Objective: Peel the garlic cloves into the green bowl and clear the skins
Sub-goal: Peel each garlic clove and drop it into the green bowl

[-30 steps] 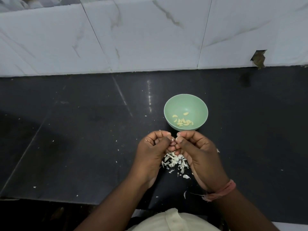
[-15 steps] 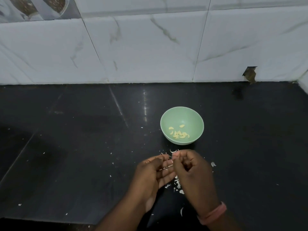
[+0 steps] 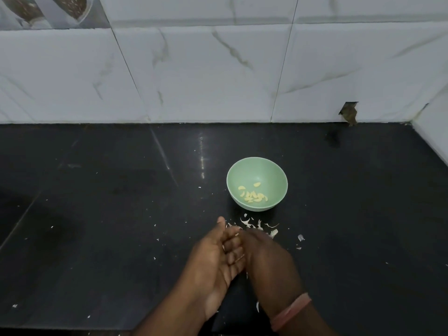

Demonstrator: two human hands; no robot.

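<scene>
The green bowl [image 3: 266,169] stands on the black counter with several peeled yellow garlic cloves [image 3: 253,196] at its bottom. Just in front of it lies a scatter of white garlic skins [image 3: 259,225]. My left hand [image 3: 218,258] rests edge-on on the counter, palm turned right, fingers stretched out and slightly cupped. My right hand [image 3: 269,263] lies palm down against the left fingers, on top of part of the skin pile. Its fingertips and whatever is under them are hidden.
The black stone counter [image 3: 121,214] carries small white flecks all around the hands, with a larger skin piece [image 3: 300,237] to the right. A white marbled tile wall [image 3: 218,69] closes the back, with a broken hole [image 3: 349,113] at its base on the right.
Both hands have dropped from in front of the bowl down to the counter. The left hand has opened flat, and the right hand has turned palm down over the skins.
</scene>
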